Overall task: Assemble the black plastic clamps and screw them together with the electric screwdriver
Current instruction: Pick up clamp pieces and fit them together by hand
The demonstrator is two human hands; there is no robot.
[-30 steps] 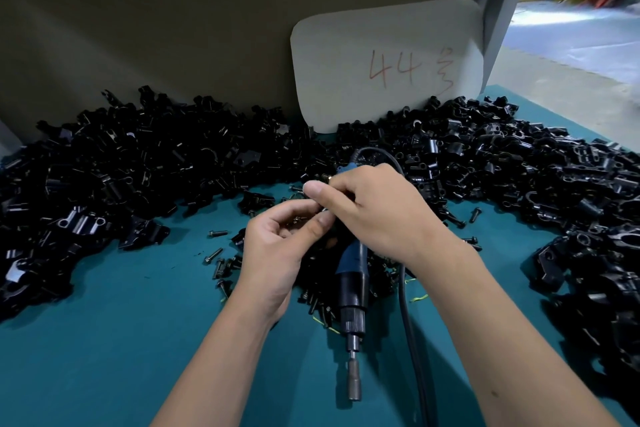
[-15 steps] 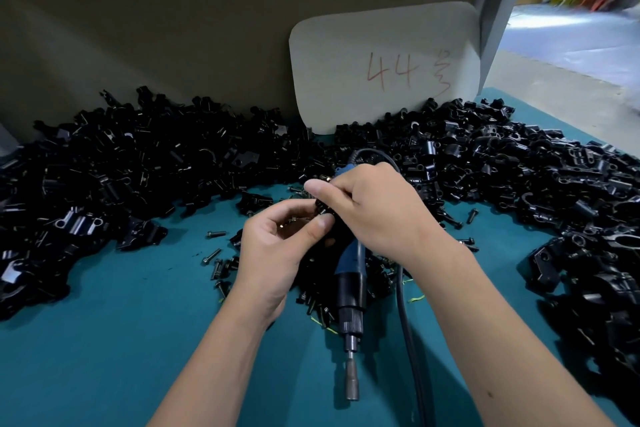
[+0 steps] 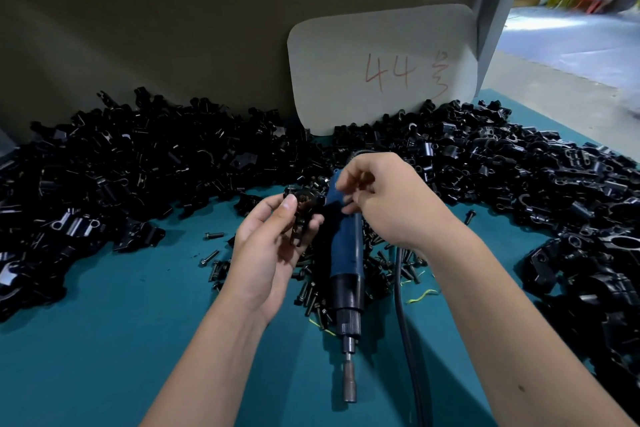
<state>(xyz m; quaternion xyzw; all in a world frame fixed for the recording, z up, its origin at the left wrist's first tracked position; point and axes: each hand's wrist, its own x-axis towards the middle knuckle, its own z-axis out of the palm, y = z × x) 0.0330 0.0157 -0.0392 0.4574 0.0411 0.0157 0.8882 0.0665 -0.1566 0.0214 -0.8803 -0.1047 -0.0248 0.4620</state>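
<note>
My left hand [image 3: 266, 246] grips a black plastic clamp [image 3: 304, 210] between thumb and fingers, just above the teal table [image 3: 104, 340]. My right hand [image 3: 394, 208] hovers to its right with the fingers curled and blurred; whether they pinch anything is unclear. The blue electric screwdriver [image 3: 346, 253] lies on the table beneath and between both hands, with its bit [image 3: 349, 381] pointing toward me. Loose black screws [image 3: 311, 295] lie scattered around the screwdriver's body.
Large heaps of black clamp parts ring the work area at the left [image 3: 104, 170] and the right [image 3: 554, 191]. A cardboard sign [image 3: 381, 69] leans on the back wall. The screwdriver's cable [image 3: 403, 315] runs toward me under my right forearm.
My hands have come apart: the right hand has let go of the clamp and drawn back to the right, while the left hand keeps the clamp.
</note>
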